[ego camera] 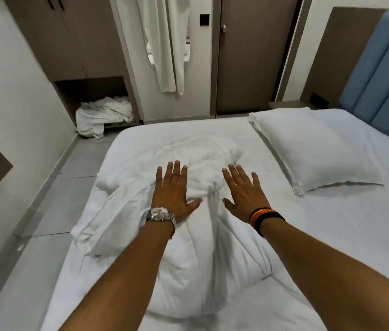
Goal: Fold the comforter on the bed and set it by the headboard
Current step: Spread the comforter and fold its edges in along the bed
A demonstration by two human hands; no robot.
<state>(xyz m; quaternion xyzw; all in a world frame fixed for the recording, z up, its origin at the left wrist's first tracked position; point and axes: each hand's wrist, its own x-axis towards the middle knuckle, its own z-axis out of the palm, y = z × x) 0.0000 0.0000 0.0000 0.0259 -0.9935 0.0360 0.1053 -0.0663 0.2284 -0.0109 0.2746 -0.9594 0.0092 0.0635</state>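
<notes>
- On the near-left part of the bed [332,235], one white comforter [188,247] lies bunched in a loose, rumpled heap, running from the near edge out toward the middle of the mattress; one corner spills toward the left side.
- Both arms reach forward over the heap. The left hand [173,189], with a watch [161,215] on its wrist, lies flat with fingers straight and spread, and appears to press the fabric.
- The right hand [243,192], with banded bracelets [264,217] at the wrist, is likewise spread flat with straight fingers, low over or on the comforter; whether it touches I cannot tell. Neither hand grips anything.
- My reading: folding has hardly begun. The hands seem to be flattening or spreading the heap, and no tidy fold shows yet.
- The next move probably calls for finding an edge or two corners, pinching them, and drawing the comforter out flat before doubling it over.
- Far right, one blue padded headboard [384,75] stands well apart from the comforter, so the carry remains to be done.
- One full pillow [315,149] lies just before the headboard; the corner of something white, maybe a second pillow, peeks in at the right edge.
- One white robe or cloth [164,44] hangs on the far wall, and one pile of crumpled linen [102,115] sits in the low wardrobe niche at far left.
</notes>
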